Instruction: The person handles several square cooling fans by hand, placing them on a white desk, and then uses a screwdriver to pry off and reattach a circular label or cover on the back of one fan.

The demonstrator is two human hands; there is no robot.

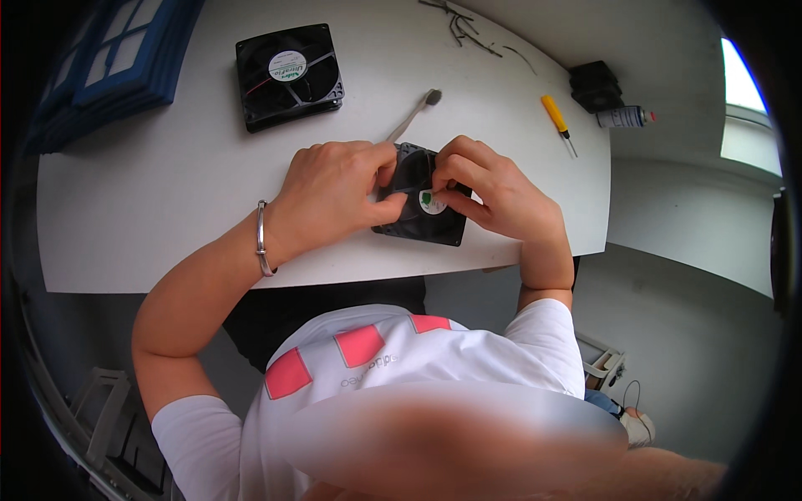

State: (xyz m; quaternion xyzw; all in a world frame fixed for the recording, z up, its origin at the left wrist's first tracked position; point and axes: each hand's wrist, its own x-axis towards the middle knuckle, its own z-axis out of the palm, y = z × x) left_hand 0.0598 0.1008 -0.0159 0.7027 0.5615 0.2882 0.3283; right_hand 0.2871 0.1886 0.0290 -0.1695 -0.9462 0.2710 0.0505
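A small square black cooling fan (pixel 424 228) with a white and green round label sits near the front edge of the white table (pixel 167 200). My left hand (pixel 330 188) grips the fan's left side, its thumb lying over the frame toward the hub. Over the right half of the fan is my right hand (pixel 505 192), its thumb and fingers pinched together beside the label. Whatever is between those fingertips is hidden. Just beyond the fan lies a toothbrush (pixel 411 119) with a dark head, its handle partly behind my left hand.
A larger black fan (pixel 305 100) lies at the back left, beside stacked blue trays (pixel 129 63). Dark cable pieces (pixel 459 29) are scattered at the far edge. To the right lie a yellow-handled screwdriver (pixel 554 115), a spray can (pixel 621 117) and black parts (pixel 595 86).
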